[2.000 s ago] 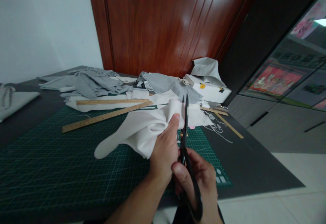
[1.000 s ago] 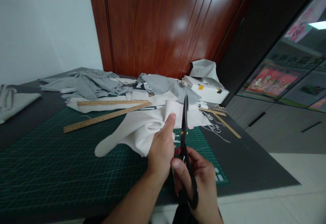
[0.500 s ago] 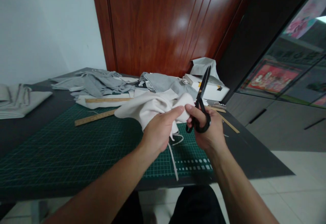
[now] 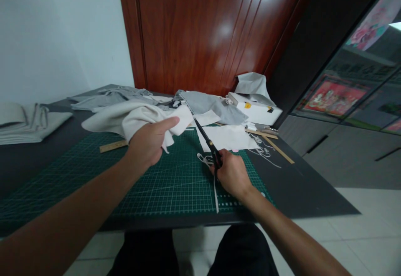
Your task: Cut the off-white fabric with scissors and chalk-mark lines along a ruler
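Red-brown wood panelling [image 4: 194, 33] is standing behind a dark grey table [image 4: 300, 196], where a green gridded cutting mat [image 4: 156, 188] is lying. Above the mat, the left hand [image 4: 152, 140] is pinching a loose, gathered piece of off-white cloth [image 4: 134, 119], its thumb pressing on top and its fingers curling underneath. The right hand [image 4: 233, 173] is closing around the black handles of long metal scissors [image 4: 211, 143], low over the mat; whether any fingers are passing through the loops, I cannot tell. The blades are pointing up and leftward, their tip ending near the cloth's edge, and whether they are touching is unclear.

A flat white fabric piece [image 4: 232, 138] is lying just beyond the scissors, and a thin white strip [image 4: 216, 196] is trailing toward the table's front edge. A wooden ruler [image 4: 113, 146] is showing partly under the cloth.

Handling this well probably means holding the blades together while they are pointing toward the left hand's side, supporting the limp cloth so its folds are hanging away from the tip, and guiding the scissors without snagging the strip or the flat piece.
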{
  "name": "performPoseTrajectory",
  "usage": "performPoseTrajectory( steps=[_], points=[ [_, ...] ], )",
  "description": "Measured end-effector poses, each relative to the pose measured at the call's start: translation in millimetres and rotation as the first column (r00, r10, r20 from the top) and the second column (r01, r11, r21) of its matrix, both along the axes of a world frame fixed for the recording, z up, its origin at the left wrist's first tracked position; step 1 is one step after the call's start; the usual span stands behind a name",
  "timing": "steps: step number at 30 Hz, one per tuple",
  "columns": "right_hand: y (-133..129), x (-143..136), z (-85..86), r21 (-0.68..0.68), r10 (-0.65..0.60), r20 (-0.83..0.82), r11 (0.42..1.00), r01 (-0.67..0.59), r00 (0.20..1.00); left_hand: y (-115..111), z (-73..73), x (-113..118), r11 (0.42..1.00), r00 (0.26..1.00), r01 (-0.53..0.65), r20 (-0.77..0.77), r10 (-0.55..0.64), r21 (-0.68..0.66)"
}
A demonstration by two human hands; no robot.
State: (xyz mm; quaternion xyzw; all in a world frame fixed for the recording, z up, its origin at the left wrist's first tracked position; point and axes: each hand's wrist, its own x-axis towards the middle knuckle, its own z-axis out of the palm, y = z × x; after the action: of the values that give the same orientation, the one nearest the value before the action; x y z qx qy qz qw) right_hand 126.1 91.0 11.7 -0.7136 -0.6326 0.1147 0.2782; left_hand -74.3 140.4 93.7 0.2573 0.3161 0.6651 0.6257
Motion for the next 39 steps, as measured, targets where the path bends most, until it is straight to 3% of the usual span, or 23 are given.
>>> performPoseTrajectory(
  steps=[5,9,12,14,16,18,21,23,26,29,33,39],
  points=[
    [29.7,36.8,11.0,-0.062,-0.094,0.069,0.993,0.098,0.993,8.5,-21.3,0.4,0.996,0.980,0.051,-0.195,-0.036,0.069],
    [58.1,91.1,46.9,-0.003,-0.292,-0.027,0.956,0.292,0.956,13.4,-29.9,-1.1,0.997,0.969,0.065,-0.240,-0.052,0.048],
    [62.0,109.2,70.1,0.046,-0.340,-0.225,0.932,0.358,0.913,11.6,-33.6,3.0,0.994,0.970,0.102,-0.226,-0.089,0.048],
    [54.3,99.2,72.1,0.066,-0.263,-0.402,0.947,0.315,0.877,8.5,-36.0,9.1,0.988,0.970,0.142,-0.206,-0.128,0.058],
    [41.8,73.7,63.4,0.084,-0.133,-0.581,0.971,0.222,0.803,4.4,-38.2,17.0,0.982,0.970,0.178,-0.182,-0.163,0.071],
    [29.8,41.0,49.6,0.098,-0.002,-0.719,0.990,0.104,0.695,-0.4,-40.0,25.1,0.972,0.967,0.218,-0.157,-0.203,0.085],
    [19.6,-0.1,33.1,0.097,0.083,-0.850,0.995,0.001,0.520,-8.2,-42.5,33.3,0.955,0.954,0.283,-0.134,-0.269,0.093],
    [18.7,-12.3,30.1,0.124,0.112,-0.898,0.992,-0.001,0.426,-13.4,-44.2,34.3,0.944,0.943,0.319,-0.126,-0.307,0.086],
    [22.4,-5.8,38.0,0.175,0.150,-0.928,0.984,0.043,0.341,-21.5,-45.9,28.6,0.929,0.930,0.363,-0.091,-0.357,0.068],
    [26.6,19.7,54.9,0.190,0.155,-0.936,0.978,0.082,0.315,-29.8,-44.3,17.9,0.939,0.938,0.345,-0.039,-0.345,-0.011],
    [27.9,56.1,72.9,0.126,0.082,-0.933,0.987,0.103,0.351,-33.9,-37.4,5.8,0.959,0.969,0.241,0.088,-0.230,-0.149],
    [45.4,67.4,69.6,0.028,-0.034,-0.907,0.989,0.142,0.420,-7.7,-30.8,-5.2,0.989,0.989,0.101,0.119,-0.087,-0.112]
  ],
)
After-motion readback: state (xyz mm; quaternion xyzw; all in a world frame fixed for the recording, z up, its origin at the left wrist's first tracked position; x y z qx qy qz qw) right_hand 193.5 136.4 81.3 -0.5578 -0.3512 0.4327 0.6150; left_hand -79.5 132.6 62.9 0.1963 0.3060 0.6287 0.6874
